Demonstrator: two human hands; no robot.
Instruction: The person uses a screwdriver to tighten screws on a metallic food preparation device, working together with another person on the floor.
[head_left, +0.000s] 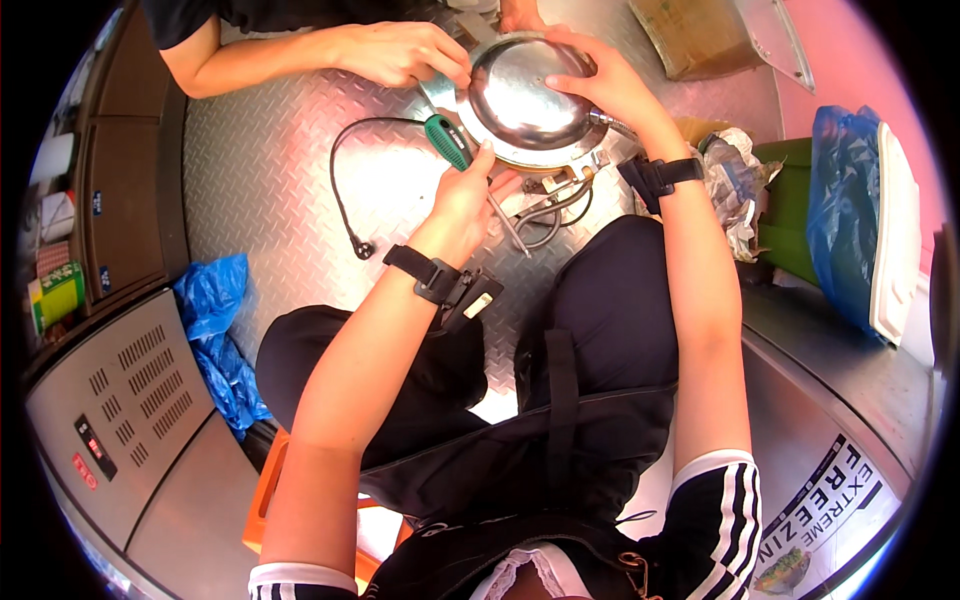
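Observation:
A round, shiny metal dish-shaped part (pixel 525 95) with a wide flat rim is held above the floor, tilted. My right hand (pixel 610 85) grips its right side, thumb on the domed face. Close to the rim's lower left, my left hand (pixel 462 205) is closed on a green-handled screwdriver (pixel 447 142), whose handle points up and away; a thin metal shaft emerges below the hand. Bent metal tubes (pixel 545 222) show beneath the dish. A co-worker's hand (pixel 400 52) reaches to the rim's upper left, fingers pinched, and another hand (pixel 520 15) is at the far edge.
A black cord with a plug (pixel 364 248) lies on the diamond-plate floor (pixel 260 170). Blue plastic bags (pixel 215 330) lie at left beside a steel appliance (pixel 120 390). A cardboard box (pixel 695 40), crumpled paper (pixel 735 185) and a green bin (pixel 785 200) stand at right.

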